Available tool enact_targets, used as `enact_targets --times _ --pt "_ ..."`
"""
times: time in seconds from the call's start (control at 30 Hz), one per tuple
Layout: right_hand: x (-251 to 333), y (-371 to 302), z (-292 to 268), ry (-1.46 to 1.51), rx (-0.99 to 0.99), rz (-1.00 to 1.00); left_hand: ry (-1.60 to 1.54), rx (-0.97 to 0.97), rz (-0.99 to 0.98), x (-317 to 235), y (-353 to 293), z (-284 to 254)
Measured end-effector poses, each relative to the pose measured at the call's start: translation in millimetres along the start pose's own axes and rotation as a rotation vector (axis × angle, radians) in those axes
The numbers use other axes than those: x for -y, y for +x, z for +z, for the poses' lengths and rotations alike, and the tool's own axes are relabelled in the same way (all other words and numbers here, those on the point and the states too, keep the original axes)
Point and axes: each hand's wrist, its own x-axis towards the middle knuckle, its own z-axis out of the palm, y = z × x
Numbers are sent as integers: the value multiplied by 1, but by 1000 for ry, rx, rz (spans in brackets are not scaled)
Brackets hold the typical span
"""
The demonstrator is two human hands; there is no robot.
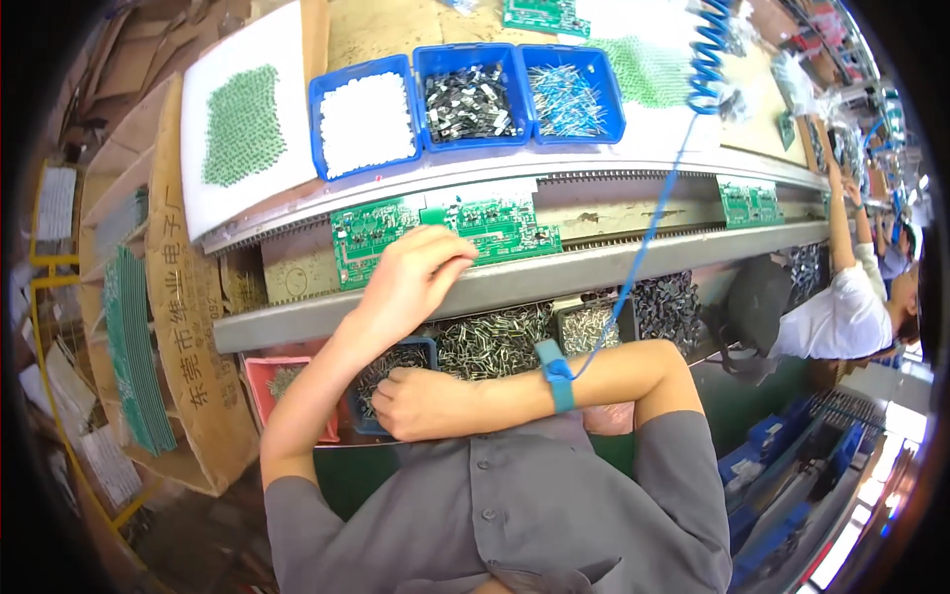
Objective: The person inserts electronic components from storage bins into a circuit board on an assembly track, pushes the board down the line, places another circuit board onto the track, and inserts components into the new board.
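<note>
Above a green circuit board (505,226) lying in the rail track, my left hand (421,267) has its fingers closed in a pinch. Whatever small thing it may hold does not show. My right hand (401,404) reaches across to the left, fingers curled, at the dark blue bin (426,346) of small metal parts. Its fingertips are partly hidden, so I cannot see what they grip. A blue-green wrist strap (557,376) with a coiled blue cord (708,59) is on my right wrist.
Three blue bins (470,141) hold white, black and blue-bodied parts. Metal pins (495,342) and black components (666,305) lie along the near edge; a red bin (259,381) stands left. A cardboard box (188,327) holds stacked boards. Another person (841,317) works at the right.
</note>
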Motion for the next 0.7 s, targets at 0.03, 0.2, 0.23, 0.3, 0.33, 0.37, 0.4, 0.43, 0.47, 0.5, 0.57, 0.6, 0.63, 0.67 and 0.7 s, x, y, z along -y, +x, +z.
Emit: enact_targets --times 0.03,0.2,0.23,0.3,0.33,0.37,0.4,0.43,0.47,0.5,0.57,0.6,0.63,0.67,0.7 --pt "2 4 7 -4 32 37 31 17 56 5 8 9" --pt "-1 11 24 -71 27 49 101 68 142 14 26 41" --pt "-1 11 26 -88 33 49 99 75 142 17 28 45" --pt "-1 12 28 -79 13 53 141 88 176 22 31 51" --pt "-1 12 28 -71 -3 52 140 91 174 23 32 54" --pt "-2 12 28 -69 -4 53 151 85 186 24 33 55" --pt "-3 13 29 -79 -13 34 163 80 197 25 34 56" --pt "-3 13 30 -88 -21 15 163 82 195 25 34 57" --pt "-4 13 30 -86 -23 15 189 94 190 25 35 57" --pt "-3 12 28 -86 -16 23 216 106 185 25 35 57" --pt "-3 12 23 -83 -10 31 217 104 184 26 34 59" --pt "-4 11 19 -71 -11 40 220 98 185 26 34 59" --pt "-4 10 16 -59 -11 49 219 97 182 26 33 60" --pt "-4 10 16 -56 -11 48 230 85 196 26 33 61" --pt "-4 10 15 -61 -16 53 240 72 209 26 33 62"
